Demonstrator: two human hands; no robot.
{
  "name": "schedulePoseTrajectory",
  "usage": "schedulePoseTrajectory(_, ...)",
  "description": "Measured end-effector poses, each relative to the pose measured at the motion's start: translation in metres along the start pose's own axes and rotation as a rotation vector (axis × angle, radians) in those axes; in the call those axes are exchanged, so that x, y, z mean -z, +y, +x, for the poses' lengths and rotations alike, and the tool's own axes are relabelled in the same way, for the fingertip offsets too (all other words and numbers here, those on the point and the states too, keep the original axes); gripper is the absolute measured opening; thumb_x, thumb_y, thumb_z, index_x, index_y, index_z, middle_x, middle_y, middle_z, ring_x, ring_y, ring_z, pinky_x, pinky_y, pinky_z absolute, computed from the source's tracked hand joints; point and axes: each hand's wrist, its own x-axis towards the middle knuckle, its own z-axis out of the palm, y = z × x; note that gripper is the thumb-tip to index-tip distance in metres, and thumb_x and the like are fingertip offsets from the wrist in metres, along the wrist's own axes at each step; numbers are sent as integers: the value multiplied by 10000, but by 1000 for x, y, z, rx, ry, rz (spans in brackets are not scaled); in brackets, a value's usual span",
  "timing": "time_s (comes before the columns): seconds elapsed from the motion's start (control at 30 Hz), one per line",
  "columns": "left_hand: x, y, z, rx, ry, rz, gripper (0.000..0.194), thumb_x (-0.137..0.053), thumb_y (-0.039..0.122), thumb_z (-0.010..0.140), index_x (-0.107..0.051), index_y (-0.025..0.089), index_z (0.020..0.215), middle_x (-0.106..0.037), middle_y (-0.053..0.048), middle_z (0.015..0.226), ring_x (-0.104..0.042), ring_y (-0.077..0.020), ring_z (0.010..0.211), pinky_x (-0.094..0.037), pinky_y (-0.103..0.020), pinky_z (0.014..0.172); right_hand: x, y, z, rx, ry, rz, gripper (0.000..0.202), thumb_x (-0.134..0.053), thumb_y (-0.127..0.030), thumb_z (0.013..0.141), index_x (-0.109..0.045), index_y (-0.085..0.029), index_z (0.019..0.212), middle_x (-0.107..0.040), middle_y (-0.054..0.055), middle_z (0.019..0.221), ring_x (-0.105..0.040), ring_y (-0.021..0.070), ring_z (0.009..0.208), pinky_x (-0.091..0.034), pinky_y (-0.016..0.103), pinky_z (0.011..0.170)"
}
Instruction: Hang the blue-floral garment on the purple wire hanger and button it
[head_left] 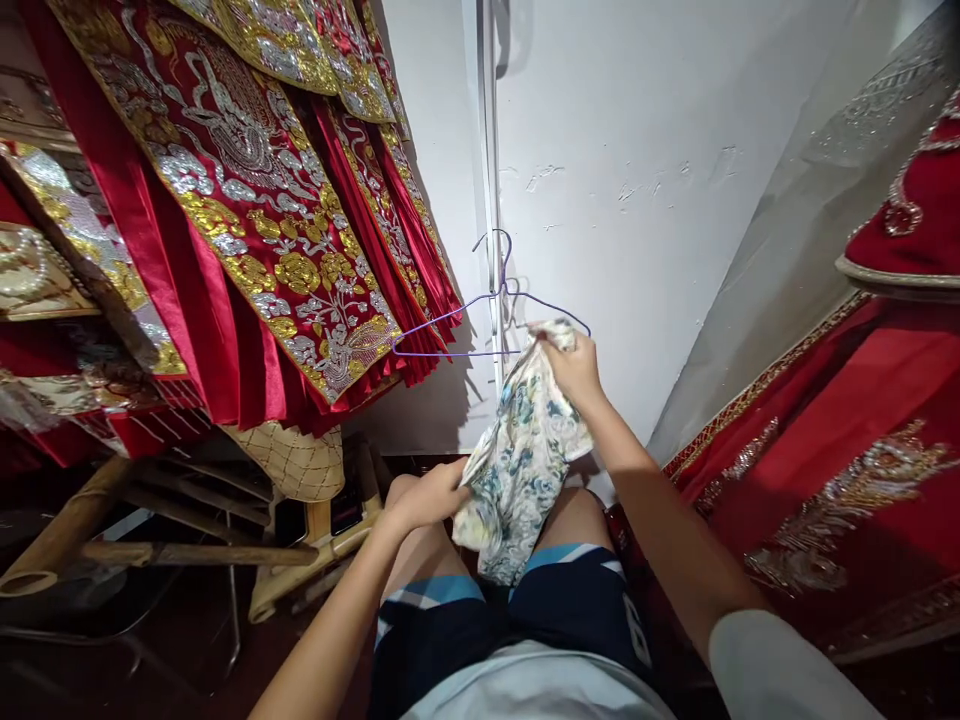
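Observation:
A cream cloth with a blue-green flower print (517, 460) hangs between my two hands over my knees. My right hand (574, 368) grips its upper end together with the right side of a thin purple wire hanger (450, 318), raised before the white wall. My left hand (427, 495) pinches the cloth's lower left edge, just above my left knee. The hanger's hook points upward next to a vertical metal strip on the wall.
Red garments with gold and silver embroidery (247, 200) hang at the left. More red embroidered fabric (847, 440) lies at the right. A bamboo frame (187, 550) and a woven basket (292, 460) stand low at the left. The white wall (615, 150) is straight ahead.

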Motion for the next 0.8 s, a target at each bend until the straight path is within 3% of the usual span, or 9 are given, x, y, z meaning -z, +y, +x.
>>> schedulePoseTrajectory(0.07, 11, -6, -8, 52, 50, 126, 211, -465, 163, 763, -641, 208, 869, -718, -58, 891, -644, -261, 837, -449, -313, 741, -3, 20, 16, -51, 65, -61, 250, -609, -370, 816, -717, -159, 897, -737, 85, 939, -652, 234, 965, -474, 342, 901)
schedulePoseTrajectory(0.17, 35, -11, -13, 159, 66, 341, 212, -457, 258, 822, -571, 207, 650, -663, -58, 667, -617, -241, 657, -430, -321, 685, -8, 50, 19, -238, -112, -196, 319, -586, -451, 824, -683, -148, 804, -704, 52, 785, -634, 202, 770, -470, 309, 765)
schedulePoseTrajectory(0.23, 50, -14, -14, 231, 58, 478, 328, -508, 361, 842, -510, 214, 549, -617, -60, 578, -616, -249, 630, -451, -370, 771, -6, 62, 9, -317, -257, -249, 363, -590, -496, 820, -647, -154, 712, -666, 33, 690, -596, 182, 663, -449, 299, 692)
schedulePoseTrajectory(0.3, 64, -18, -15, 232, 101, 563, 335, -583, 400, 811, -506, 215, 543, -642, -77, 627, -644, -282, 729, -434, -445, 916, 2, 64, -5, -333, -310, -261, 400, -594, -534, 817, -612, -166, 663, -637, 24, 644, -567, 173, 615, -430, 293, 646)
schedulePoseTrajectory(0.47, 94, -18, -5, -53, 394, 548, 145, -523, 310, 817, -585, 212, 732, -676, -155, 1029, -593, -326, 1062, -422, -450, 1013, 40, 34, -25, -264, -183, -367, 405, -566, -552, 843, -558, -191, 659, -575, 3, 617, -507, 165, 604, -390, 280, 600)
schedulePoseTrajectory(0.63, 128, 19, 26, -183, 697, 494, 146, -518, 271, 766, -414, 223, 674, -617, -136, 1017, -567, -308, 991, -453, -428, 935, 56, -1, -25, -245, -106, -481, 413, -571, -511, 844, -493, -198, 587, -540, 0, 575, -491, 162, 593, -359, 276, 570)
schedulePoseTrajectory(0.73, 139, 45, 49, -272, 692, 445, 83, -526, 207, 716, -453, 216, 755, -620, -98, 951, -574, -268, 895, -459, -375, 862, 53, -11, -29, -280, -183, -426, 384, -583, -512, 840, -589, -179, 649, -612, 26, 629, -543, 188, 620, -390, 284, 574)
schedulePoseTrajectory(0.8, 141, 55, 63, -306, 637, 389, 179, -524, 183, 720, -520, 212, 896, -640, -70, 921, -587, -242, 835, -455, -335, 810, 51, -18, -36, -268, -262, -364, 347, -601, -498, 841, -666, -171, 744, -674, 48, 721, -595, 214, 682, -436, 300, 621)
